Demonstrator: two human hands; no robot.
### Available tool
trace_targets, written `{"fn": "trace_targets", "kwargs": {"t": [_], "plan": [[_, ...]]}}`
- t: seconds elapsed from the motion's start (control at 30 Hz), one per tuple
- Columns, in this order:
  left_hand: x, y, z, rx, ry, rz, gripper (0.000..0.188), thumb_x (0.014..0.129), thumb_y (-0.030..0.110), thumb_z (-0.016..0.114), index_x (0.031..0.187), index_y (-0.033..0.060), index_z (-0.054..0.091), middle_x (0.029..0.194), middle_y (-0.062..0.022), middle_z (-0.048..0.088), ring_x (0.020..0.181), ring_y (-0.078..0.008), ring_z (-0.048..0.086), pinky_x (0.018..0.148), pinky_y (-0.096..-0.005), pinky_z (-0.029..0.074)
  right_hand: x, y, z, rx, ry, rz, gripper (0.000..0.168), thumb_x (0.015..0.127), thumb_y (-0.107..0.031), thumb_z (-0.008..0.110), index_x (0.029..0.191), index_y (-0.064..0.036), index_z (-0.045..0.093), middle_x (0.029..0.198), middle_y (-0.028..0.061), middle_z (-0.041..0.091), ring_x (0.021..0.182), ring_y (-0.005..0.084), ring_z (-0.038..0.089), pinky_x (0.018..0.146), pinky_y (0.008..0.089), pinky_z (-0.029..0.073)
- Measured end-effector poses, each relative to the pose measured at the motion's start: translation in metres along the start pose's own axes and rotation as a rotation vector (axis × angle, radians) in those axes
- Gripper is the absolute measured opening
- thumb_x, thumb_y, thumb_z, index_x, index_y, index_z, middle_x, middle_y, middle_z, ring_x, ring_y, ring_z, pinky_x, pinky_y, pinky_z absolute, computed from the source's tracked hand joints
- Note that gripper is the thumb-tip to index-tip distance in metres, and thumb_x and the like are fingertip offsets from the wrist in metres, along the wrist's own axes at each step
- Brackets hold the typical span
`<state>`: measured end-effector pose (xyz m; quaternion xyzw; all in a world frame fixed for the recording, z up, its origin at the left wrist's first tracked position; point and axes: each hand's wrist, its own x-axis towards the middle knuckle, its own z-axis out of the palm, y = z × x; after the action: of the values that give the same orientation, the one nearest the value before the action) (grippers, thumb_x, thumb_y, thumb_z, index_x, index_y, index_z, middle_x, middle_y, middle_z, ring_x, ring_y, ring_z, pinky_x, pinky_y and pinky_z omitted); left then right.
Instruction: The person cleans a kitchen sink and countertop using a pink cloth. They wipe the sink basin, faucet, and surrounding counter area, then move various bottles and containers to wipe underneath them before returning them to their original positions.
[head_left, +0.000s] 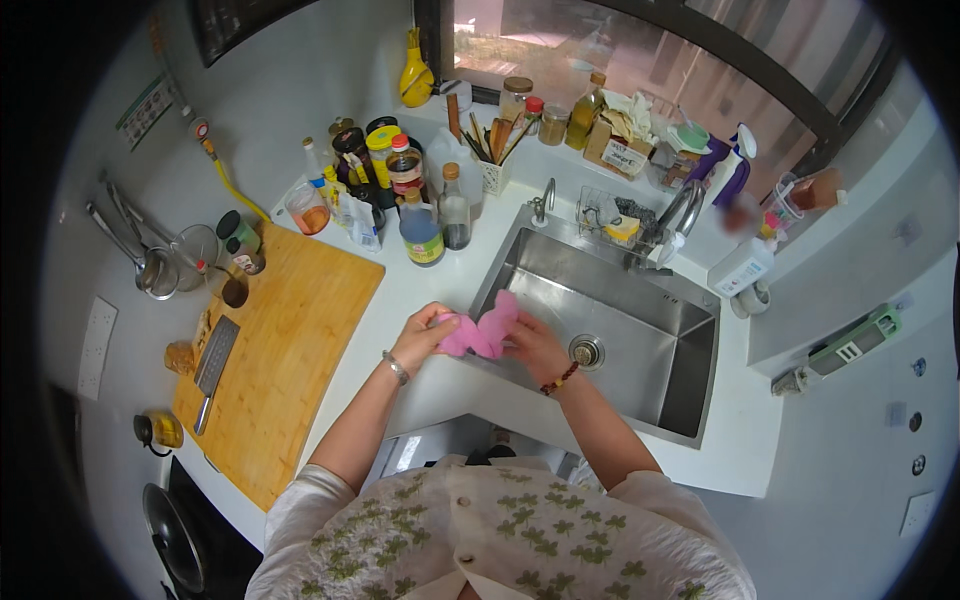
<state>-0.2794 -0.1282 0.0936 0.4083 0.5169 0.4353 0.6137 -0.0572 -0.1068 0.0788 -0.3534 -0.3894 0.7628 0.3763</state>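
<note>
A bunched pink cloth (491, 326) is held between my two hands, over the front left rim of the stainless steel sink (585, 300). My left hand (426, 339) pinches its left end, thumb on top. My right hand (536, 346) grips the cloth's right side above the sink; some of its fingers are hidden behind the cloth. Near the sink's middle is the round drain strainer (586, 352). The curved metal faucet (684, 206) stands at the sink's back right, beside a wire rack (604, 214) with a yellow sponge (622, 227).
On the left, a wooden cutting board (300, 330) bears a cleaver (217, 356). Several bottles and jars surround a blue-capless sauce bottle (421, 232) behind the counter (427, 292). A white pump bottle (742, 266) stands right of the sink. A pan lid (174, 536) lies lower left.
</note>
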Motion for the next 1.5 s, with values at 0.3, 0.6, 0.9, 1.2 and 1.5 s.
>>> {"fn": "trace_targets", "kwargs": {"t": [0.3,0.6,0.9,1.2,1.5], "plan": [[0.055,-0.015,0.017,-0.119,-0.059,-0.074,0.009,0.090,0.017,0.063,0.088,0.0100,0.057,0.078,0.0042,0.057,0.069,-0.0042,0.056,0.062,-0.0217,0.051,0.027,-0.084,-0.265,-1.362,0.873,-0.234,0.025,0.093,-0.019,0.044,0.097,-0.004,0.064,0.084,0.0182,0.067,0.083,0.0386,0.063,0.075,0.0475,0.049],[0.073,-0.016,0.038,-0.143,-0.032,-0.080,0.015,0.090,0.024,0.063,0.095,0.0093,0.060,0.088,0.0005,0.062,0.076,-0.0080,0.060,0.064,-0.0214,0.050,0.046,-0.019,-0.167,-0.655,0.315,-0.270,0.038,0.097,-0.037,0.047,0.120,-0.008,0.057,0.112,0.0065,0.062,0.098,0.0170,0.059,0.081,0.0315,0.047],[0.101,0.044,0.000,0.724,0.512,0.670,0.022,0.080,0.022,0.069,0.095,0.0061,0.068,0.091,-0.0106,0.063,0.084,-0.0239,0.060,0.075,-0.0339,0.049,0.093,0.013,-0.016,0.431,0.253,0.094,0.018,0.093,-0.028,0.054,0.103,-0.013,0.057,0.099,0.0024,0.059,0.087,0.0159,0.056,0.074,0.0319,0.048],[0.194,0.038,-0.054,0.611,0.856,0.364,0.094,0.057,0.034,0.084,0.131,0.0084,0.033,0.122,-0.0195,0.050,0.116,-0.0371,0.047,0.096,-0.0437,0.042,0.042,0.035,-0.047,0.424,0.236,0.273,0.018,0.091,-0.026,0.056,0.100,-0.010,0.060,0.097,0.0028,0.061,0.087,0.0175,0.058,0.070,0.0332,0.050],[0.125,0.044,-0.101,0.590,0.151,0.232,0.093,0.061,0.015,0.073,0.139,0.0091,0.023,0.118,-0.0166,0.053,0.111,-0.0291,0.053,0.097,-0.0345,0.040,0.046,0.017,-0.018,0.406,0.132,0.231,0.023,0.092,-0.026,0.056,0.106,-0.007,0.060,0.099,0.0043,0.060,0.087,0.0179,0.057,0.072,0.0311,0.048]]}}
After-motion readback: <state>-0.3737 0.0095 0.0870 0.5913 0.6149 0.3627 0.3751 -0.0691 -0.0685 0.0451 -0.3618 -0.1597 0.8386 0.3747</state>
